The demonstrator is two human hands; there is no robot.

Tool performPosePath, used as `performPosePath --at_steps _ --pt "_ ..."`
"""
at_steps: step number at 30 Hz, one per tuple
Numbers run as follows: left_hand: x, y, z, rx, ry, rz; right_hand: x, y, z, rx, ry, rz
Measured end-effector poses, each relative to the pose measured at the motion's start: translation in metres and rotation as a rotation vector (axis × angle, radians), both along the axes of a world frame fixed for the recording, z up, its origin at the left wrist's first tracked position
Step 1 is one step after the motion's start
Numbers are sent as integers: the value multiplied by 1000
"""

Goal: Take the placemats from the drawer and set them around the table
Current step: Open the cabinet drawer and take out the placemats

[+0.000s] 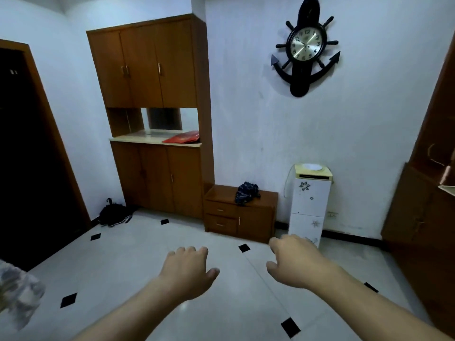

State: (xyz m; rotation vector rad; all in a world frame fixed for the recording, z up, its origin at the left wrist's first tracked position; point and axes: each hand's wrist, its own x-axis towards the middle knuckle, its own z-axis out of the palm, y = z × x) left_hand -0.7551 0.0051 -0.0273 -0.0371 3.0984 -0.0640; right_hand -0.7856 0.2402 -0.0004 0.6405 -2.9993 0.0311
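Both hands are stretched out in front over the tiled floor [147, 254], palms down. The left hand [189, 269] and right hand [295, 259] are spaced well apart. Nothing is gripped by either one, and the fingers are just loosely curled and relaxed.

The drawers are found straight ahead, stacked in the left half of a low cabinet [256, 217] against the far wall: top drawer [220, 209], bottom drawer [220, 224]. Both are pushed shut, so whether the placemats are inside can't be told, tbh.

A dark crumpled cloth [247, 193] is dumped on top of that cabinet. Just beside it on the right, a white water dispenser [310, 203] with flower prints is parked, and its bottom corner is partly covered by the right hand in this view.

To the left of the low cabinet a tall cupboard [152, 70] is built in, with something flat and red [183, 137] left on its counter. An anchor-shaped clock [306, 45] is hung on the wall above. A dark bundle [114, 214] is dropped on the floor by the cupboard, near a dark doorway [29, 156]. Some blurry patterned fabric [17, 291] is caught at the bottom left edge.
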Motion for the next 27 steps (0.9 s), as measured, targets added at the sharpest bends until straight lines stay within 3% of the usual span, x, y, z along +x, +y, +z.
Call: performPosePath --at_steps 14,20,27 --pt "-334 -68 -19 2 -31 117 -376 -73 -29 -24 -49 140" --pt "-481 -141 -52 17 -38 136 -528 -144 -62 2 -117 172" --pt "-702 -242 -89 8 -31 52 -727 -239 -103 -12 -175 53"
